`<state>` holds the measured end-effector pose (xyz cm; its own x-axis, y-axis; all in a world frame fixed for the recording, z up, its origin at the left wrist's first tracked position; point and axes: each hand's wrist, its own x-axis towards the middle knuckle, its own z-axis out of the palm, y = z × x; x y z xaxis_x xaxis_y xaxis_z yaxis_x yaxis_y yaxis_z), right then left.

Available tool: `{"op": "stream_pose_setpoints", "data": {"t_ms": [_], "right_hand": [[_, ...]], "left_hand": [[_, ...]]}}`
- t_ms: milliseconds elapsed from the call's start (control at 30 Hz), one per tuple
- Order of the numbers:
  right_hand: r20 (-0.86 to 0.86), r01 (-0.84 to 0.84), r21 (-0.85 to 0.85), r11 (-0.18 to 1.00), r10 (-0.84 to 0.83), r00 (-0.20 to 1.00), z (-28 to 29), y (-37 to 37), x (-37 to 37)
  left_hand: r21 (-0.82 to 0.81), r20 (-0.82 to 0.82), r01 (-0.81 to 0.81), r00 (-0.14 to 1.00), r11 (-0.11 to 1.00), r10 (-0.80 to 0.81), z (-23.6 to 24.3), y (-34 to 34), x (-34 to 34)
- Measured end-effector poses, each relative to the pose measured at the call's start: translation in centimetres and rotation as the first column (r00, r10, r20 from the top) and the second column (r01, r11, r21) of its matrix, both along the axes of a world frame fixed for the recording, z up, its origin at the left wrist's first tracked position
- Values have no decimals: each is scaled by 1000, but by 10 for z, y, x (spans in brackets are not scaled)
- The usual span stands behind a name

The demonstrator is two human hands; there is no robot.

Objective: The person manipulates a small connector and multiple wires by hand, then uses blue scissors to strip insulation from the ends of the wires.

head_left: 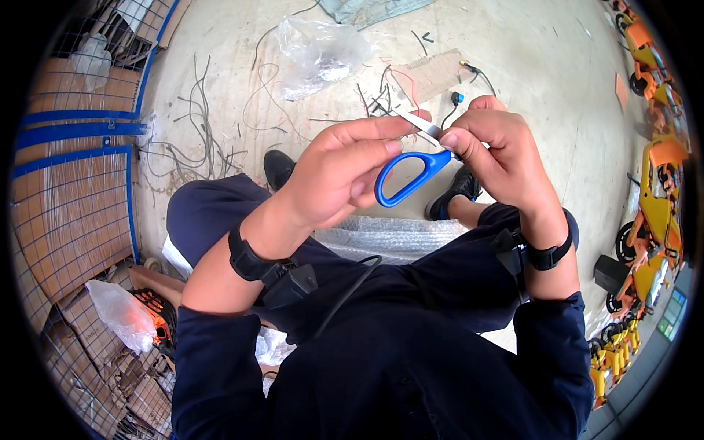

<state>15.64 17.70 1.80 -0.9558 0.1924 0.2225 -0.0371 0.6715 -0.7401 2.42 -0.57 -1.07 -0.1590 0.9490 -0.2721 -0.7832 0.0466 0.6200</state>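
A pair of scissors with blue handles (402, 180) is in front of me, its blades slanting up to the left. My right hand (502, 150) is closed on it, thumb pressed near the pivot. A short dark cable with a blue connector (457, 98) sticks up beside the right fingers; I cannot tell if they also hold it. My left hand (326, 172) is closed, index fingertip against the blade and thumb just above the visible handle loop. Whatever its fingers pinch, if anything, is hidden. One handle loop is empty; the other is covered by my right hand.
Dark cable pieces (202, 128), a clear plastic bag (319, 55) and a cardboard scrap (433, 75) lie on the floor. Bubble wrap (396, 238) lies between my legs. A blue wire cage (73, 139) stands left; yellow-orange machines (653, 183) line the right.
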Motion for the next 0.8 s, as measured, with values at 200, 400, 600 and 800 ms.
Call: {"op": "stream_pose_setpoints", "data": {"t_ms": [200,400,600,800], "right_hand": [[8,45,7,999,-45,999,-1,2,1],[8,56,50,997,-56,998,-1,4,2],[32,147,-33,989,-146,989,11,21,8],[-71,-45,73,996,50,996,4,3,5]], "left_hand": [[-25,35,-25,999,999,26,5,1,-4],[2,56,-38,998,999,38,6,-1,-8],[3,5,-11,1000,1000,11,12,-3,-6],[70,-11,-5,1000,998,6,9,1,-3]]}}
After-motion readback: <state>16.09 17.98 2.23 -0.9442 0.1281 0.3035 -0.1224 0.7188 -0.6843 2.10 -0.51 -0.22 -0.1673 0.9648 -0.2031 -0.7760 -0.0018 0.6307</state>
